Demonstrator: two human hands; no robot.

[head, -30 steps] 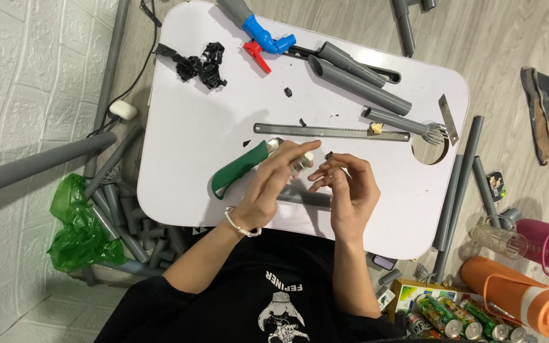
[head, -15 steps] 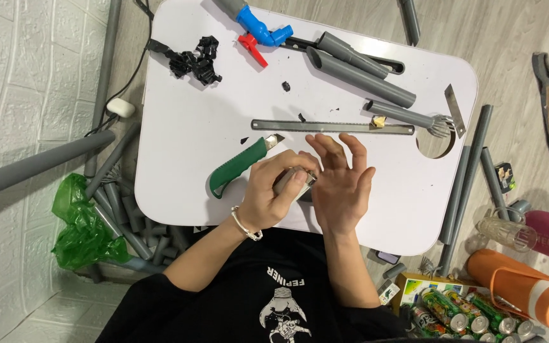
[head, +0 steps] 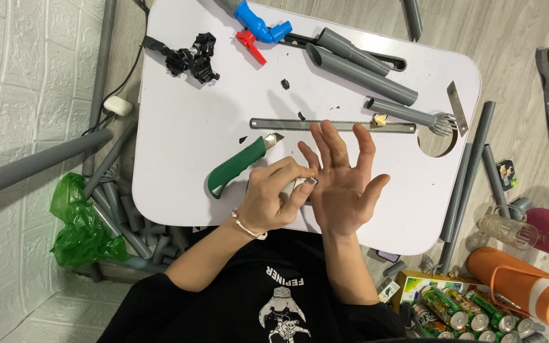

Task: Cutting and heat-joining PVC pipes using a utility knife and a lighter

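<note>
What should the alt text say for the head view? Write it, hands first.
Over a white table, the left hand pinches a small metal piece against the open right hand. A green utility knife lies beside them, a hacksaw blade and grey pipes beyond.

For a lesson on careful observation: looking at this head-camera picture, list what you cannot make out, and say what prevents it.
1. Small metal piece pinched in the left hand: head view, mostly covered by the fingers; its kind is unclear.
2. Right hand: open, palm showing; whether it touches the piece is unclear.
3. Blue plastic pipe valve: cut off by the top edge.
4. Orange bottle: cut off by the right edge.
</note>
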